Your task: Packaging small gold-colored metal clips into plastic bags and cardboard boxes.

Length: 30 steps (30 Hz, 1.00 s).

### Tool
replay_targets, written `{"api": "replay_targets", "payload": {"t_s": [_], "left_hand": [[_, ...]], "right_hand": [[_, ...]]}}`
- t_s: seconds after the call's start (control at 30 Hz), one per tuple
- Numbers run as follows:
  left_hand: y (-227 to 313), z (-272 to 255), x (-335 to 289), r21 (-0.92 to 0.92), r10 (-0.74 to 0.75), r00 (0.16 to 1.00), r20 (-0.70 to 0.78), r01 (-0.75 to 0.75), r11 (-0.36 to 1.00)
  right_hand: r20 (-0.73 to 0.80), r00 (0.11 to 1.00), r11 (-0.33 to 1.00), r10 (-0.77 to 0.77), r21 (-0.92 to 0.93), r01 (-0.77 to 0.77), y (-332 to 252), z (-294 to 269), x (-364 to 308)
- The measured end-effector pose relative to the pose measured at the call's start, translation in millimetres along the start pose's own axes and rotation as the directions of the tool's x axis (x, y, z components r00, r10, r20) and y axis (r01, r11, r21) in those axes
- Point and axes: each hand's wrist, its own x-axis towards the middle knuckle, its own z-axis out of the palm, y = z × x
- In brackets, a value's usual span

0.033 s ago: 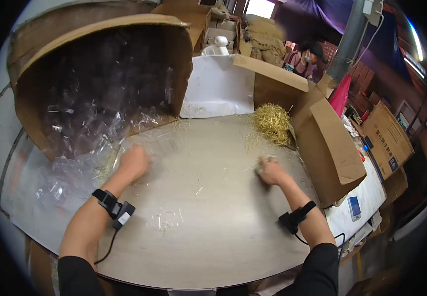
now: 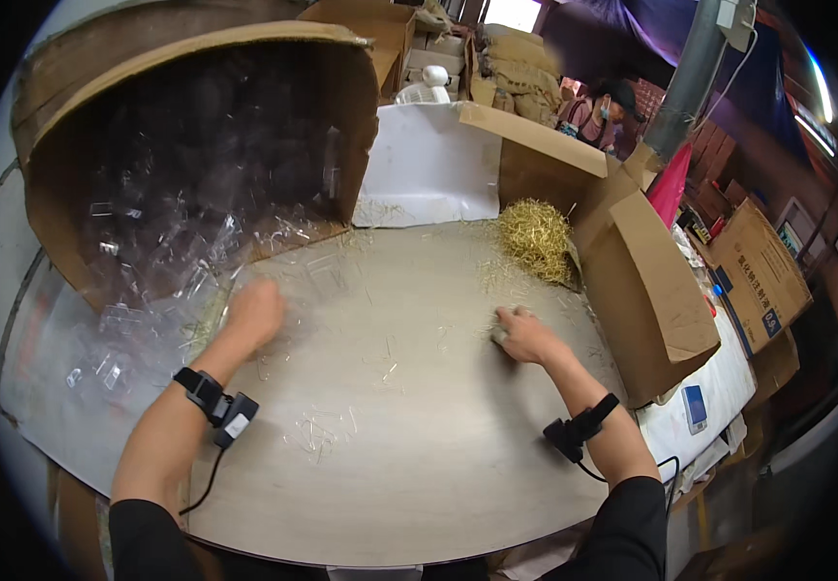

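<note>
A workroom with dim, stacked goods and a partly hidden co-worker (image 2: 595,118) lies far beyond the hands, its outer parts lost to us in the dark fisheye rim. Before us spreads a smooth tabletop (image 2: 419,494), whose near edge bends along the bottom.

Our left hand (image 2: 256,315) is blurred, its fingers curled in and turned away, so we cannot tell how far it is closed or whether it grips anything. Just beside it, on its outer side and beyond, clear plastic pieces (image 2: 182,281) spill from a big cardboard box (image 2: 225,37); they overlap so much that we cannot separate them, and the box's depths are too dark to read.

Our right hand (image 2: 525,336) is partly bent, thumb and forefinger toward the middle; shadow and blur hide its grip, and we cannot tell if it pinches something. Beyond it sits a tangled heap of gold-coloured strands (image 2: 535,240), beside a cardboard wall (image 2: 661,290). Nearer us, between both forearms, lie scattered thin bits (image 2: 317,436), too fine to identify. Black sleeves (image 2: 622,533) are cut off below.
</note>
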Motion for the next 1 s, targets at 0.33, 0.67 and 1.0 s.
{"api": "replay_targets", "payload": {"t_s": [0.33,0.67,1.0], "left_hand": [[-44.7,-52.8,-25.0,-0.007,0.125,0.923,-0.363,-0.137,0.99],[29.5,-74.2,-159.1,-0.85,-0.205,0.964,-0.171,-0.039,0.526],[10.8,-33.8,-363.6,-0.911,-0.283,0.88,0.382,0.308,-0.274]], "right_hand": [[-0.341,0.921,0.965,-0.189,0.108,0.238,-38.4,32.7,61.9],[-0.232,0.77,0.786,-0.594,0.035,0.617,-192.1,87.3,-99.1],[-0.443,0.823,0.481,-0.355,0.668,0.568,-192.0,124.6,-194.7]]}}
